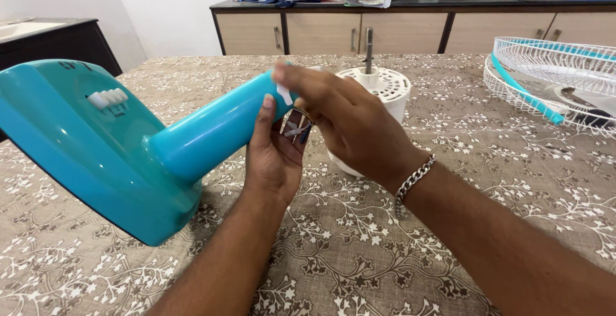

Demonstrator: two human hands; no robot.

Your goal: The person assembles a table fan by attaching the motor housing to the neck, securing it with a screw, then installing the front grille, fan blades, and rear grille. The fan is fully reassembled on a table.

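I see the teal fan base (83,149) tipped on its side on the patterned tablecloth (449,226), its teal neck (218,127) pointing toward the white motor housing (385,91). Left hand (274,152) closed around the neck's end from below, thumb on top. Right hand (340,120) pinches a small white piece (283,93) at the joint between neck and housing. White fan grille (552,75) lies well apart at right.

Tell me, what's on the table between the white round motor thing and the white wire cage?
Nothing: the head view shows only bare patterned tablecloth between the white motor housing and the wire fan guard.
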